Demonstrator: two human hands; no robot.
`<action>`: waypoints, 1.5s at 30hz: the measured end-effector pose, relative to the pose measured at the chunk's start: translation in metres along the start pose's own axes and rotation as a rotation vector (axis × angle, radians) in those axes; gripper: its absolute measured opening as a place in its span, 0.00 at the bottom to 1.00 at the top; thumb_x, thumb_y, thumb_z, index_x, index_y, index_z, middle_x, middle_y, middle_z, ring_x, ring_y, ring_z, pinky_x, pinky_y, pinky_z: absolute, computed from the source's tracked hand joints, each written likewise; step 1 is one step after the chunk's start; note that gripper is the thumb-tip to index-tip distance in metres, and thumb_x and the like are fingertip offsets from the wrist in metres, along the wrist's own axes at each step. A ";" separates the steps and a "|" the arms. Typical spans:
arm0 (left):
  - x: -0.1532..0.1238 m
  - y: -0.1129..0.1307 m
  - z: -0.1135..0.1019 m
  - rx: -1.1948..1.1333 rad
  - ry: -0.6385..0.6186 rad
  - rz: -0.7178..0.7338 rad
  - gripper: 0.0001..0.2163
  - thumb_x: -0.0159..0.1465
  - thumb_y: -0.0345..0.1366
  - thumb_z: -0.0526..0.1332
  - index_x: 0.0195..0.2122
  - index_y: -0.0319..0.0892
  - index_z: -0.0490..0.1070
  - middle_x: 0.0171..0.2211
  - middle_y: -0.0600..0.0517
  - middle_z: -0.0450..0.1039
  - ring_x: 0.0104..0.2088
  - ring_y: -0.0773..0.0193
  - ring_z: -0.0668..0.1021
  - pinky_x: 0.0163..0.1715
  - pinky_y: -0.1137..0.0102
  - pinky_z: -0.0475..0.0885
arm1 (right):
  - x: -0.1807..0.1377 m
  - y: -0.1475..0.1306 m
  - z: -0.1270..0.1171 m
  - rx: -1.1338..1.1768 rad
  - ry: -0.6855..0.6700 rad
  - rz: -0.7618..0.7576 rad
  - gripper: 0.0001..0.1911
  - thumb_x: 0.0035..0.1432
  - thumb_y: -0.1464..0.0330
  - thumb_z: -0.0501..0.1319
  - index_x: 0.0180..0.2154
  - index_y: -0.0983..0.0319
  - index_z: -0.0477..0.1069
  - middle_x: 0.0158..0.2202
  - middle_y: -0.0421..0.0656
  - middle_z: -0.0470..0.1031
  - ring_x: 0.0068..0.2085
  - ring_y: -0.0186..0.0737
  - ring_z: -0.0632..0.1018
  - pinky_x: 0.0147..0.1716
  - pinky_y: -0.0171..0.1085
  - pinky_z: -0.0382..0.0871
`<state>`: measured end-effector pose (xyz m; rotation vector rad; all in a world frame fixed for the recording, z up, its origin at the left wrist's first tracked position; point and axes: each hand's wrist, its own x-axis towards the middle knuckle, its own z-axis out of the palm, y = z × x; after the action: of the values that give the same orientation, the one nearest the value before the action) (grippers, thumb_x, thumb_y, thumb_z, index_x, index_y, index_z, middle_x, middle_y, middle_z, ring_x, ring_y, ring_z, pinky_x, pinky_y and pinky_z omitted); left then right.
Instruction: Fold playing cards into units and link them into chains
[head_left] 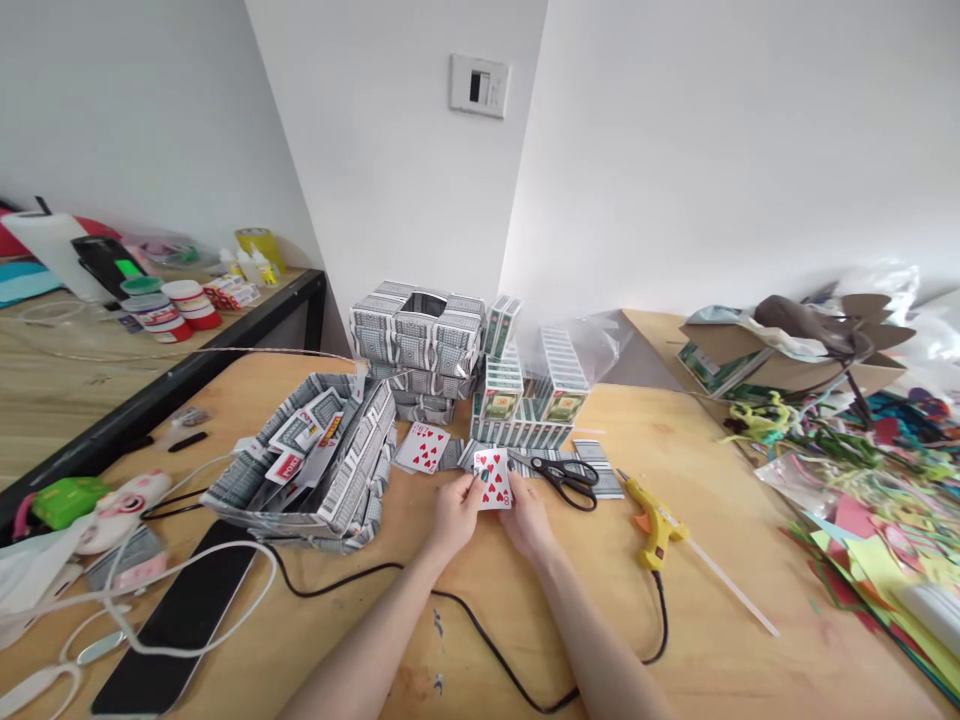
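Side table with jars far left. Box of patterned cards on wooden table. Left hand pinches left edge of card, eight of hearts, at table's middle. Card likely light, thin, springy, slick-faced, easily creased; best gripped by edges. Right hand holds right edge, fingers drawn in. Scissors just beyond right hand, glue gun farther right, paper scraps far right. Pale wall behind.
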<state>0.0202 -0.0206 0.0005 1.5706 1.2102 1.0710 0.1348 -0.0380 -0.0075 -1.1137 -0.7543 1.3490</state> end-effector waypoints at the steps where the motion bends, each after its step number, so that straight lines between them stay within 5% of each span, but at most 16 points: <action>1: -0.001 0.000 -0.001 0.002 -0.005 0.001 0.16 0.57 0.44 0.51 0.17 0.40 0.56 0.15 0.58 0.54 0.19 0.71 0.59 0.19 0.75 0.52 | 0.000 0.001 0.000 -0.020 0.012 0.001 0.17 0.53 0.54 0.52 0.30 0.60 0.68 0.30 0.45 0.77 0.33 0.45 0.77 0.25 0.37 0.67; 9: -0.003 0.004 0.000 0.008 -0.018 0.014 0.17 0.57 0.43 0.51 0.16 0.41 0.52 0.15 0.58 0.51 0.19 0.72 0.57 0.18 0.75 0.51 | -0.001 0.004 0.008 0.065 0.136 -0.041 0.17 0.49 0.54 0.57 0.25 0.61 0.67 0.21 0.42 0.74 0.23 0.39 0.73 0.24 0.36 0.65; 14: -0.003 0.002 -0.008 0.015 -0.049 -0.021 0.17 0.57 0.43 0.51 0.16 0.41 0.51 0.15 0.58 0.51 0.18 0.72 0.57 0.18 0.75 0.50 | -0.002 0.010 0.012 -0.090 0.280 -0.119 0.21 0.49 0.53 0.58 0.16 0.62 0.59 0.13 0.36 0.62 0.16 0.30 0.60 0.15 0.31 0.53; 17: 0.001 -0.001 -0.019 0.020 -0.040 -0.031 0.17 0.58 0.44 0.52 0.16 0.40 0.54 0.15 0.58 0.52 0.19 0.72 0.58 0.19 0.75 0.52 | -0.003 0.009 0.012 -0.145 0.215 -0.118 0.23 0.49 0.53 0.57 0.14 0.62 0.57 0.12 0.34 0.57 0.16 0.28 0.57 0.16 0.30 0.50; 24: 0.012 0.000 -0.029 -0.183 0.041 -0.113 0.15 0.55 0.44 0.54 0.17 0.40 0.55 0.16 0.58 0.54 0.19 0.72 0.60 0.18 0.76 0.56 | -0.008 -0.001 0.014 -0.217 -0.057 -0.110 0.22 0.53 0.51 0.52 0.23 0.62 0.69 0.16 0.39 0.66 0.20 0.37 0.69 0.20 0.34 0.62; 33: 0.003 0.012 -0.027 -0.392 -0.123 -0.263 0.14 0.57 0.45 0.52 0.21 0.41 0.59 0.11 0.58 0.60 0.11 0.71 0.63 0.11 0.76 0.56 | -0.016 0.004 0.016 -0.153 -0.254 -0.014 0.25 0.54 0.47 0.48 0.29 0.60 0.72 0.17 0.40 0.69 0.23 0.40 0.73 0.25 0.38 0.68; 37: 0.005 0.006 -0.031 -0.341 -0.062 -0.196 0.13 0.55 0.41 0.55 0.19 0.40 0.59 0.14 0.58 0.62 0.16 0.72 0.64 0.16 0.77 0.59 | -0.016 0.002 0.016 -0.181 -0.263 0.064 0.26 0.53 0.46 0.47 0.28 0.60 0.70 0.19 0.40 0.70 0.24 0.40 0.73 0.25 0.37 0.68; 45: 0.005 0.002 -0.029 -0.355 -0.092 -0.194 0.12 0.55 0.41 0.54 0.19 0.40 0.57 0.16 0.58 0.59 0.18 0.72 0.62 0.18 0.76 0.58 | -0.022 -0.006 0.016 -0.141 -0.299 -0.024 0.24 0.56 0.51 0.49 0.20 0.61 0.64 0.15 0.38 0.67 0.19 0.35 0.70 0.23 0.34 0.65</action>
<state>-0.0065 -0.0127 0.0106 1.1918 1.0220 1.0119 0.1191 -0.0562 0.0078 -1.0192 -1.0918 1.4782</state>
